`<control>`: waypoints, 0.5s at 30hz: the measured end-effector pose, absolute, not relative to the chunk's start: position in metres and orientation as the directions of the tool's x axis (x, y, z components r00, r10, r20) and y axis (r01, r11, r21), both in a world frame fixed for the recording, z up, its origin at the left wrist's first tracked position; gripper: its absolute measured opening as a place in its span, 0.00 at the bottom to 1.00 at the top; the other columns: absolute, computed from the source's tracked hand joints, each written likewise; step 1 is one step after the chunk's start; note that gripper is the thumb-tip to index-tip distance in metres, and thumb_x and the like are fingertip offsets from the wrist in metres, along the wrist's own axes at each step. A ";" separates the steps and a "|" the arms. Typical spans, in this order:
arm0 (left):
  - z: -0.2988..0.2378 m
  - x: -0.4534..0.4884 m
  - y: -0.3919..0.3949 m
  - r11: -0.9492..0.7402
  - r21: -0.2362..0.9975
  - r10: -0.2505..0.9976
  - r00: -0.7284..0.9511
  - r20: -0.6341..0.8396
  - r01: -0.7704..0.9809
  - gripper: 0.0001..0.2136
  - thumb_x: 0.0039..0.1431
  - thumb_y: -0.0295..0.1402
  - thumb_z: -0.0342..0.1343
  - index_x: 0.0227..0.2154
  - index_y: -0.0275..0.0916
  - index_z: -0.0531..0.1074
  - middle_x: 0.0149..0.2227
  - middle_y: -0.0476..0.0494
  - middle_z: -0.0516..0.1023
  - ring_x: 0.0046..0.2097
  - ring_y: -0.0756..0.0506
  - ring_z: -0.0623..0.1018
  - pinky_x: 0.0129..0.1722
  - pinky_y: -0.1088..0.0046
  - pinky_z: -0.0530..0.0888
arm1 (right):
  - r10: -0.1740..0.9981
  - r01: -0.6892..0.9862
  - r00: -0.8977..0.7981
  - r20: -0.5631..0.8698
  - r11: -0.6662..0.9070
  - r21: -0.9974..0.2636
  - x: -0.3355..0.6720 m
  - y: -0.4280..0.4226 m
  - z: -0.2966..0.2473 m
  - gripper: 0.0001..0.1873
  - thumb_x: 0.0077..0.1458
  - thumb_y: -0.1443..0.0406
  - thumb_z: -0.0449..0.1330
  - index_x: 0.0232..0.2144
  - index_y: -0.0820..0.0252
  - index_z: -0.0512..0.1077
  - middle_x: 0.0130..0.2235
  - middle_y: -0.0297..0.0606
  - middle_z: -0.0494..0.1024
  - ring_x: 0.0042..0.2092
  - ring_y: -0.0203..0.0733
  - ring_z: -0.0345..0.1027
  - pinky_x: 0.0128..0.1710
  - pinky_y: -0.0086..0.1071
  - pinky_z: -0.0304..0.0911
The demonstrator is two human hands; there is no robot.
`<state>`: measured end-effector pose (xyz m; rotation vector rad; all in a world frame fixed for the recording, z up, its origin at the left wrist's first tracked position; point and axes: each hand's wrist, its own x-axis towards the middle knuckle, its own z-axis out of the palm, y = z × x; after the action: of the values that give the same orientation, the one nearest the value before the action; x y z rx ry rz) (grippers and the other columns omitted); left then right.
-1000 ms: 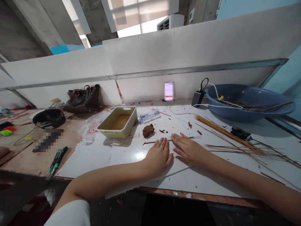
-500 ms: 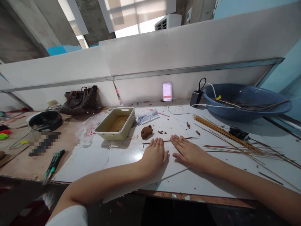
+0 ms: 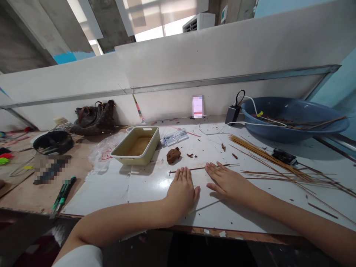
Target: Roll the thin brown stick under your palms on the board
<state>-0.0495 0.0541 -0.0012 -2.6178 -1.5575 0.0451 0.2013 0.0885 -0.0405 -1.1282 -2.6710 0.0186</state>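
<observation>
My left hand [image 3: 182, 189] lies flat on the white tabletop, fingers stretched out and together. My right hand [image 3: 225, 178] lies flat beside it, fingers stretched out. A thin brown-coated stick [image 3: 198, 168] lies crosswise just under or at the tips of both hands. A lump of brown paste [image 3: 173, 154] sits a little beyond my left hand. A cream rectangular tray [image 3: 136, 145] holding brown powder stands to the left of the lump.
A loose bundle of thin bamboo sticks [image 3: 278, 163] spreads to the right. At the back right stands a blue basin [image 3: 292, 118] with a charger and white cable [image 3: 236, 111] beside it. A small plastic bottle [image 3: 175, 137], brown bag [image 3: 94, 118], black bowl [image 3: 52, 142] and green-handled tools [image 3: 62, 193] lie left.
Both hands have slid back toward me over the stick and drawn slightly apart; more of the stick now shows beyond the fingertips.
</observation>
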 end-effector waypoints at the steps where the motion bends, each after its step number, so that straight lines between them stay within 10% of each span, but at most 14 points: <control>1: 0.000 -0.049 0.054 -0.471 -0.094 0.880 0.475 0.020 0.877 0.35 0.76 0.45 0.42 0.70 0.13 0.60 0.72 0.13 0.62 0.74 0.29 0.65 0.75 0.51 0.58 | 0.714 0.711 -0.667 0.215 0.696 -0.104 0.201 0.089 -0.040 0.42 0.76 0.47 0.47 0.78 0.68 0.50 0.73 0.58 0.62 0.74 0.59 0.56 0.74 0.55 0.53; 15: -0.012 -0.050 0.058 -0.429 -0.086 0.901 0.433 0.028 0.899 0.36 0.75 0.44 0.41 0.70 0.12 0.59 0.71 0.11 0.63 0.74 0.26 0.65 0.73 0.49 0.59 | 0.747 0.750 -0.634 0.198 0.657 -0.079 0.203 0.091 -0.038 0.41 0.76 0.47 0.45 0.75 0.74 0.56 0.72 0.63 0.63 0.74 0.60 0.57 0.74 0.55 0.55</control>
<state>-0.0496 0.0577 -0.0120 -2.5841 -1.6273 0.0339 0.2031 0.0905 -0.0377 -1.2190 -2.6613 -0.0155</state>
